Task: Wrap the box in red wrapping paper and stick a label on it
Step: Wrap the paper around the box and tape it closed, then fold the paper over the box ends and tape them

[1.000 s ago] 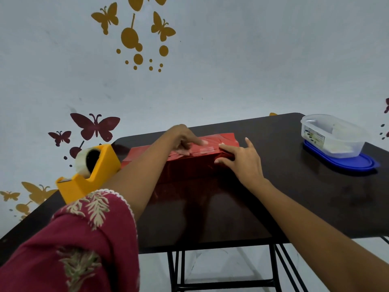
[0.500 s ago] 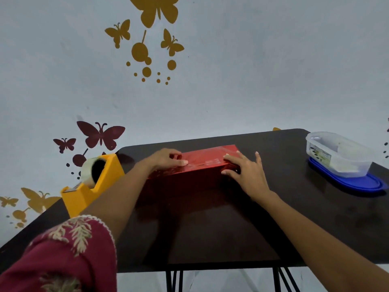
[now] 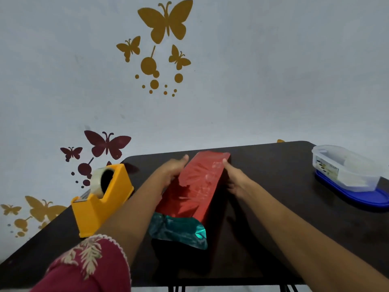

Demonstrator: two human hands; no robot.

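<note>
Red box [image 3: 197,186] gripped between hands [image 3: 171,172] [image 3: 236,182]

1. I note a dark table [image 3: 273,207] with a rounded far corner; thin black legs [image 3: 176,288] show under its near edge.
2. Behind the table stands a plain pale grey wall [image 3: 273,70].
3. Above the table: gold butterfly decals [image 3: 166,20] with dots.
4. Left of the table: maroon butterfly decals [image 3: 107,144]; lower down, more gold ones [image 3: 44,209].

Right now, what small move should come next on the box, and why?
Probably fold down the loose paper at the near end of the box: it hangs open, teal inside showing, while the left hand and right hand hold the sides.
</note>
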